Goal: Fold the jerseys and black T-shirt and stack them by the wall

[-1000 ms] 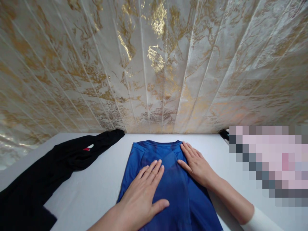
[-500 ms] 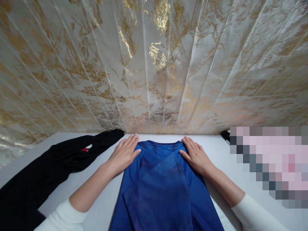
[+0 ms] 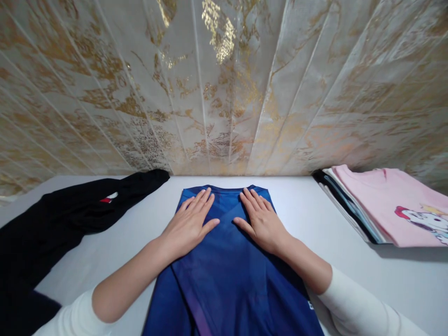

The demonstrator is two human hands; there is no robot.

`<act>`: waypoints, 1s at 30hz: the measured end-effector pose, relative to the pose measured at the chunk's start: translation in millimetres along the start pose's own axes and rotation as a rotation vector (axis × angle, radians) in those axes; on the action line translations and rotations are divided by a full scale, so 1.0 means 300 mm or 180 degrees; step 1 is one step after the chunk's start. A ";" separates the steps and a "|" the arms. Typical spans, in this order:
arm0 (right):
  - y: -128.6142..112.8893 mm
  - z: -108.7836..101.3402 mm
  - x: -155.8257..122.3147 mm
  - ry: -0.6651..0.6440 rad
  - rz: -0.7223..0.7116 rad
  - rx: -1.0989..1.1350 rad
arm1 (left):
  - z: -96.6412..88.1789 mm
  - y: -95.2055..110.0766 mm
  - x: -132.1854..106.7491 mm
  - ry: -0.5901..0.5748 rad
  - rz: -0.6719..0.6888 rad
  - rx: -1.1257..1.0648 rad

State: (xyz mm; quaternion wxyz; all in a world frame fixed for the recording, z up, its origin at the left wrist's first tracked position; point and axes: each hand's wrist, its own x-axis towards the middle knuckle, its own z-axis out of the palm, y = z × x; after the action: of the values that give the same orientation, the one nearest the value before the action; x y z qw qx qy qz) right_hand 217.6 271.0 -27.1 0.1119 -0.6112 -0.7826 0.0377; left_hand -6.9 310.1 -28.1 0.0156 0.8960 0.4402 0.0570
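A blue shiny garment (image 3: 231,275) lies lengthwise on the white table (image 3: 301,210), its sides folded in over the middle. My left hand (image 3: 189,224) rests flat on its far left part, fingers stretched toward the wall. My right hand (image 3: 261,219) lies flat beside it on the far right part, fingers also spread. Both palms press on the cloth and hold nothing. White sleeves cover both my forearms near the bottom edge.
A black garment (image 3: 52,224) lies crumpled along the table's left side. At the right stands a stack of folded clothes (image 3: 350,205) topped by a pink shirt (image 3: 392,200) with a cartoon print. A white and gold wall (image 3: 224,84) rises right behind the table.
My left hand went from the garment's middle out to its far left corner, then both hands slid inward onto the top of the cloth. The view tilted down a little.
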 end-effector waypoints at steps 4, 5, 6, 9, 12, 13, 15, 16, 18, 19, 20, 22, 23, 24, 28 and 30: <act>0.025 -0.006 0.008 0.0157 -0.0133 0.0357 | -0.006 -0.004 0.004 0.0093 0.0011 0.0002; 0.028 -0.018 0.003 0.0228 -0.0181 0.0538 | -0.016 0.000 -0.003 0.0138 0.0008 -0.0021; 0.026 -0.037 -0.007 0.0307 -0.0224 0.0735 | -0.030 0.007 -0.016 0.0180 0.0011 -0.0064; -0.003 -0.126 -0.085 0.0328 -0.0422 0.1229 | -0.084 0.046 -0.095 0.0200 0.0121 -0.0304; -0.061 -0.219 -0.231 -0.0342 -0.0867 0.1340 | -0.137 0.114 -0.203 -0.0033 0.0442 -0.0619; -0.082 -0.239 -0.287 -0.0565 -0.0956 0.1329 | -0.151 0.142 -0.234 -0.0135 0.0578 -0.0712; -0.116 -0.256 -0.394 -0.0791 -0.0892 0.1281 | -0.171 0.200 -0.273 -0.0314 0.0853 -0.0877; -0.129 -0.253 -0.442 -0.0782 -0.0760 0.1231 | -0.177 0.230 -0.279 -0.0388 0.0973 -0.0943; -0.146 -0.232 -0.517 -0.0641 -0.0465 0.1066 | -0.179 0.284 -0.271 -0.0511 0.1118 -0.1028; -0.151 -0.218 -0.545 -0.0551 -0.0350 0.0974 | -0.175 0.307 -0.260 -0.0550 0.1128 -0.1050; -0.155 -0.204 -0.565 -0.0446 -0.0257 0.0881 | -0.169 0.327 -0.248 -0.0574 0.1113 -0.1059; -0.161 -0.178 -0.588 -0.0239 -0.0215 0.0724 | -0.151 0.356 -0.229 -0.0573 0.1067 -0.1035; -0.163 -0.167 -0.592 -0.0147 -0.0253 0.0663 | -0.140 0.365 -0.224 -0.0548 0.1048 -0.1004; -0.165 -0.157 -0.594 -0.0047 -0.0314 0.0606 | -0.130 0.371 -0.223 -0.0522 0.1042 -0.0961; -0.164 -0.119 -0.587 0.0262 -0.0659 0.0387 | -0.098 0.377 -0.238 -0.0420 0.1058 -0.0775; -0.157 -0.101 -0.585 0.0392 -0.0775 0.0268 | -0.089 0.377 -0.242 -0.0399 0.1079 -0.0736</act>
State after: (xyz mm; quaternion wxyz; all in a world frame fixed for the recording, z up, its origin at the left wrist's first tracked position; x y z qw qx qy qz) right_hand 219.6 87.5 -11.1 0.1890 -0.5076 -0.8404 0.0191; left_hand 34.9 182.9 1.0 0.1358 0.9512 0.2718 0.0530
